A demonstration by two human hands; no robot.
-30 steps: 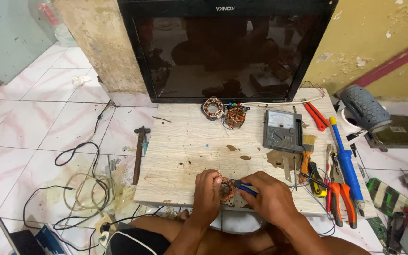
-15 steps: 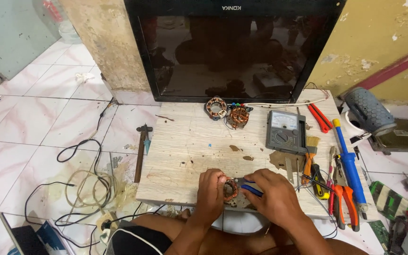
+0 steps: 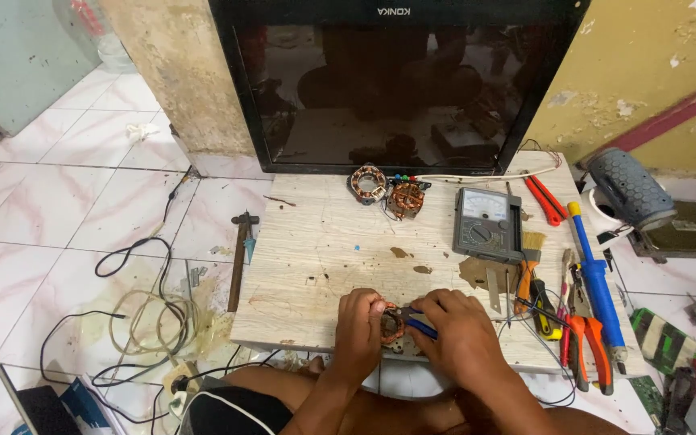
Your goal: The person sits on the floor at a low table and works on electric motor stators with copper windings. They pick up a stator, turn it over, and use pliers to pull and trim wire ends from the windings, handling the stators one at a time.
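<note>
Below, worn wooden board (image 3: 316, 242) on tiled floor (image 3: 66, 209)

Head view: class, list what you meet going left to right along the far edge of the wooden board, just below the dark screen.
Grey stator → copper-wound stator → grey multimeter → red pliers → blue-and-yellow tool

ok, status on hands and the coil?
Left hand steadies copper-wound coil at board edge. Right hand grips blue-handled tool against it. Nothing in the way.
</note>
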